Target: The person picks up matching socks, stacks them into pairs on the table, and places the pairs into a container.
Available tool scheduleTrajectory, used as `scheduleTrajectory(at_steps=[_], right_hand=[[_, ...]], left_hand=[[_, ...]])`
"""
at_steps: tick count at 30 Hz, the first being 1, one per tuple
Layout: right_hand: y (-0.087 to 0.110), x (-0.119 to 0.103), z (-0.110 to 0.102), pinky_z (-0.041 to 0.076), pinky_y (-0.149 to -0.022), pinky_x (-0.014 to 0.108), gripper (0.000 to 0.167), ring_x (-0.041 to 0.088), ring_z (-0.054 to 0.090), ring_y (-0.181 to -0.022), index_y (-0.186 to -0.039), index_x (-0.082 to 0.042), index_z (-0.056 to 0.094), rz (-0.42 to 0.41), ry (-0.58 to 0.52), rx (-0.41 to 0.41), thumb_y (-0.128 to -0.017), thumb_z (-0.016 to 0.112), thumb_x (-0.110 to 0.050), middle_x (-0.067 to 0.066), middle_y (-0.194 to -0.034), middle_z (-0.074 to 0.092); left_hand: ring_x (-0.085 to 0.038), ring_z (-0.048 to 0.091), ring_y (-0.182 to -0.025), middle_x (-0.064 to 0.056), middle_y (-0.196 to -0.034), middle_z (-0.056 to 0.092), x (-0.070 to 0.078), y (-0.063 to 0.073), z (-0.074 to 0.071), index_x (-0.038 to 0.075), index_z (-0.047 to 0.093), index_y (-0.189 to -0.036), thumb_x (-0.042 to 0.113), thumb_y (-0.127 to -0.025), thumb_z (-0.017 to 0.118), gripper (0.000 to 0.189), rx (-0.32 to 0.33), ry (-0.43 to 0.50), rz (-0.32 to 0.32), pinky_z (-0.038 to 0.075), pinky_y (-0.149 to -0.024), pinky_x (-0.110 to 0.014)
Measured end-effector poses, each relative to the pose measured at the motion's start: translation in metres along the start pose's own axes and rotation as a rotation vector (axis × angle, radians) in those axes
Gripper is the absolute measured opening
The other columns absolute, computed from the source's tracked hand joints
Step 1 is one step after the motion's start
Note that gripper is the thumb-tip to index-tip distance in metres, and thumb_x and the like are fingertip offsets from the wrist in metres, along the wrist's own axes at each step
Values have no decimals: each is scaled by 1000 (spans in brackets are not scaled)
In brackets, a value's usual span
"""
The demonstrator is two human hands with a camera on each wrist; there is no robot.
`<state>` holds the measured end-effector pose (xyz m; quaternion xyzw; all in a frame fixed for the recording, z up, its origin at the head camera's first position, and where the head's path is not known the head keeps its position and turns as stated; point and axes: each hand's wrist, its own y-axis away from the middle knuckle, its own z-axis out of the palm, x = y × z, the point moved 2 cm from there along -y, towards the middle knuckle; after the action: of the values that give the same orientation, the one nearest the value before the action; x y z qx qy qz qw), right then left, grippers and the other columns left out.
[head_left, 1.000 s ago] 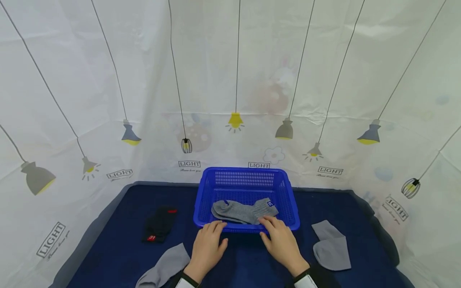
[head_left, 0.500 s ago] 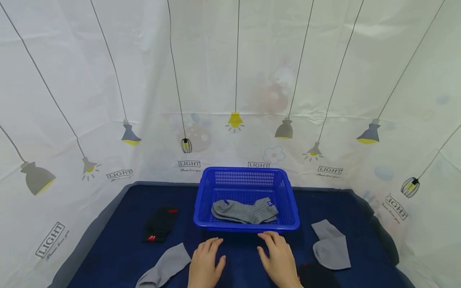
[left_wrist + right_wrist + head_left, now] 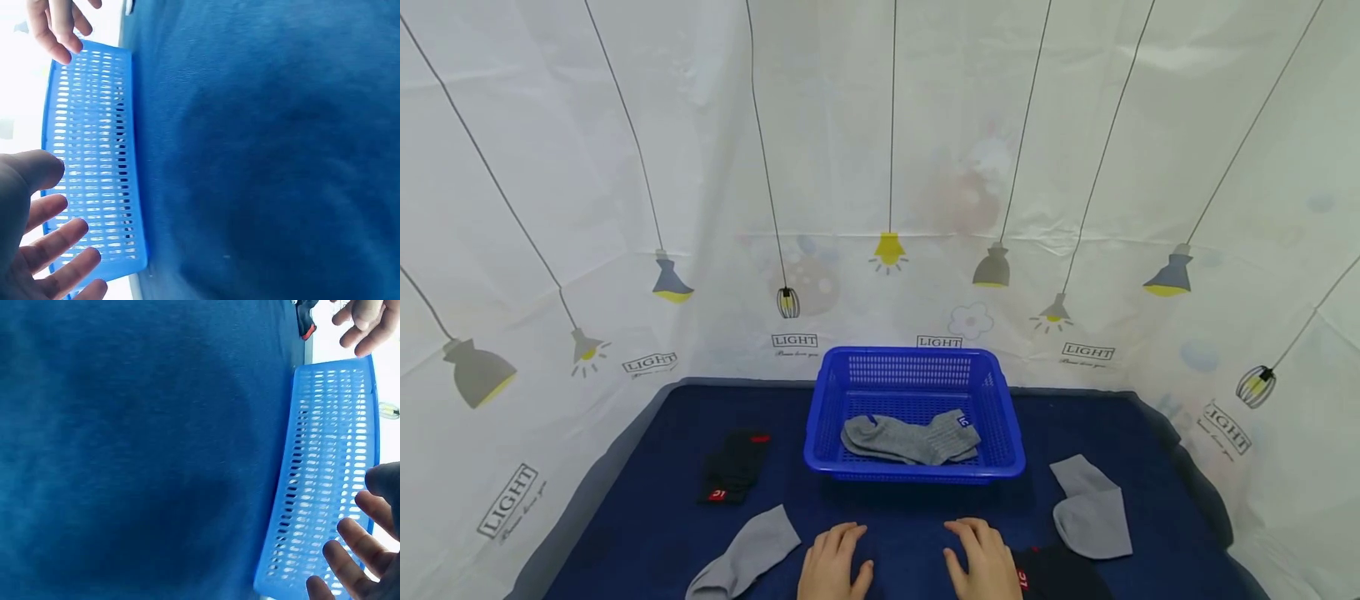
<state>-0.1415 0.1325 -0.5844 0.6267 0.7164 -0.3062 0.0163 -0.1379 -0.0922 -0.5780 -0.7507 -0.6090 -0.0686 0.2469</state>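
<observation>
A pair of grey ankle socks lies flat in the blue plastic basket. My left hand is a short way in front of the basket, fingers loosely bent and holding nothing. Level with it on the right, my right hand is likewise relaxed, with a black sock just beside it. Both wrist views show the basket's slotted front wall apart from the fingers. Left of my left hand lies a plain grey sock; another grey sock lies folded over at the right.
Black socks with red marks lie left of the basket. Dark blue cloth covers the table. Behind the basket hangs a white sheet printed with lamps.
Both hands have let go of the basket's front rim and drawn back toward the near edge. The basket and socks stay where they were; the black sock at right is now less covered.
</observation>
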Motion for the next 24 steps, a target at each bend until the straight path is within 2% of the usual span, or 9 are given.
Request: scheduleTrajectory(at_steps=[4,9,13,16,20,24], right_hand=[[4,6,0,52,-70,44,36,26,64,-92,-111,-18,72,27,-15,-69,-76,84,-16,2,-107,67],[6,10,-4,54,-76,52,42,33,65,-101,-119,-16,70,50,-28,-174,-79,82,-19,8,-118,67],[8,10,-4,54,-80,54,46,34,65,-107,-124,-15,69,39,-21,-199,-80,81,-23,9,-124,66],[8,9,-4,53,-83,57,50,35,64,-111,-127,-15,68,26,-26,-223,-80,80,-26,10,-129,65],[7,9,-3,52,-87,60,52,36,63,-115,-129,-16,66,23,-39,-271,-81,80,-28,10,-133,63],[7,9,-1,51,-87,62,53,37,62,-116,-131,-17,65,29,-40,-276,-81,80,-29,11,-134,63]], left_hand=[[-29,62,-101,-4,-114,68,-3,3,3,15,70,-116,29,-82,74,37,-57,5,-22,52,-79,-47],[-31,62,-104,-6,-119,67,-9,7,8,14,69,-117,30,-82,74,39,-60,-10,-23,52,-80,-49],[-33,62,-111,-9,-126,65,-14,9,11,13,68,-118,32,-81,74,43,-46,-26,-28,52,-87,-53],[-37,60,-116,-12,-131,63,-19,9,11,12,67,-121,34,-80,74,48,-62,-31,-40,51,-91,-57],[-40,58,-120,-15,-137,60,-26,10,8,10,64,-126,36,-78,73,55,-102,-47,-55,48,-95,-60],[-41,55,-125,-16,-141,58,-34,9,3,9,62,-131,36,-77,76,62,-152,-76,-98,46,-99,-61]])
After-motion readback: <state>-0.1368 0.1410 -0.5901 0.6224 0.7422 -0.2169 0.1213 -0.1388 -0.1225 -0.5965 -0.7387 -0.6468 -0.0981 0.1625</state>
